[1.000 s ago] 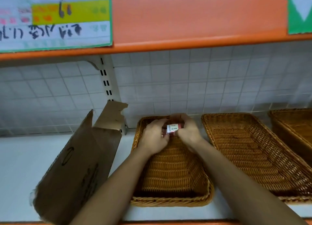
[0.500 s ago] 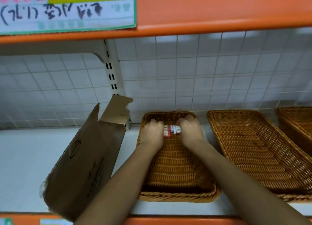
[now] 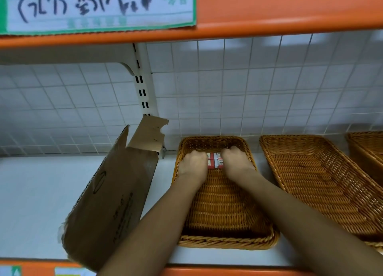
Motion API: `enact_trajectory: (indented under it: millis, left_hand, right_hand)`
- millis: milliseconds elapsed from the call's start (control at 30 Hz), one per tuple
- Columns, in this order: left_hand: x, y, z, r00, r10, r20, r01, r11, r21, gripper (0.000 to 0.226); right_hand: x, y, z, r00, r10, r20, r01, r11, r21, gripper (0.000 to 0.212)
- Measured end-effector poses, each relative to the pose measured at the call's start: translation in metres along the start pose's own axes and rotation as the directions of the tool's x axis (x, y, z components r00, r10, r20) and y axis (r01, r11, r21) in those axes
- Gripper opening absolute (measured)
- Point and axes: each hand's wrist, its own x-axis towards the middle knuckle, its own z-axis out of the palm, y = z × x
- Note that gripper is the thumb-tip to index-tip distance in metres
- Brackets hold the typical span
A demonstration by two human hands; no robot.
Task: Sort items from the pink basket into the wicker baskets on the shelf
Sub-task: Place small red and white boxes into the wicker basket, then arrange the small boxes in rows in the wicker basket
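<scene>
Shelf stocking | left hand (image 3: 194, 163) and right hand (image 3: 235, 161), fingers curled down, clasp small red-and-white boxes (image 3: 215, 161) between them | boxes sit at the far end of the wicker basket (image 3: 226, 243) | torn cardboard box (image 3: 116, 192) leans just left | second wicker basket (image 3: 323, 182) stands to the right on the white shelf (image 3: 41, 203)

The head camera looks forward and down, close onto the shelf (image 3: 41, 192).

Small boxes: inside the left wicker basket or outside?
Inside: the small boxes sit at the far end of the wicker basket, below its rim, between left hand and right hand.
</scene>
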Motion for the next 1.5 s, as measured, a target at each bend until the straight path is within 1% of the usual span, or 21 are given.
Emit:
enact_trajectory:
  millis: [133, 300, 667, 767, 1100, 1267, 1333, 1500]
  left_hand:
    - [-0.001, 0.0, -0.001, 1.0, -0.005, 0.001, 0.005, 1.0, -0.022, 0.032]
    - [-0.001, 0.001, -0.003, 1.0, -0.023, 0.009, 0.023, 0.998, -0.054, 0.033]
    - [-0.001, 0.0, -0.005, 0.999, -0.041, 0.001, 0.041, 0.996, -0.079, 0.032]
    - [-0.001, 0.0, -0.005, 0.999, -0.035, -0.005, 0.034, 0.996, -0.081, 0.031]
    - [-0.001, 0.001, -0.004, 1.0, -0.025, -0.008, 0.024, 0.998, -0.063, 0.03]
    - [-0.003, 0.004, -0.006, 1.0, 0.002, -0.019, -0.003, 1.0, -0.023, 0.031]
    - [-0.005, 0.006, -0.009, 0.998, 0.034, -0.044, -0.034, 0.999, -0.001, 0.03]
    - [-0.008, 0.026, -0.02, 0.975, 0.152, -0.163, -0.155, 0.988, -0.007, 0.025]
  right_hand:
    - [0.003, -0.001, 0.0, 1.0, 0.021, 0.003, -0.021, 1.0, 0.017, 0.038]
    - [0.006, 0.0, -0.003, 0.999, 0.05, 0.01, -0.05, 0.998, 0.029, 0.027]
    - [0.009, 0.0, 0.001, 0.997, 0.079, -0.016, -0.078, 0.995, 0.062, 0.018]
    - [0.008, 0.0, 0.001, 0.997, 0.067, -0.025, -0.066, 0.996, 0.055, 0.022]
    - [0.003, -0.002, -0.002, 0.998, 0.053, -0.02, -0.053, 0.998, 0.02, 0.025]
    - [-0.005, -0.004, -0.005, 1.0, 0.025, 0.017, -0.025, 1.0, -0.012, 0.03]
    - [-0.008, -0.005, -0.009, 1.0, 0.001, -0.01, -0.001, 0.999, -0.041, 0.027]
    - [-0.028, -0.001, -0.028, 0.983, -0.016, -0.181, 0.008, 0.999, -0.041, 0.027]
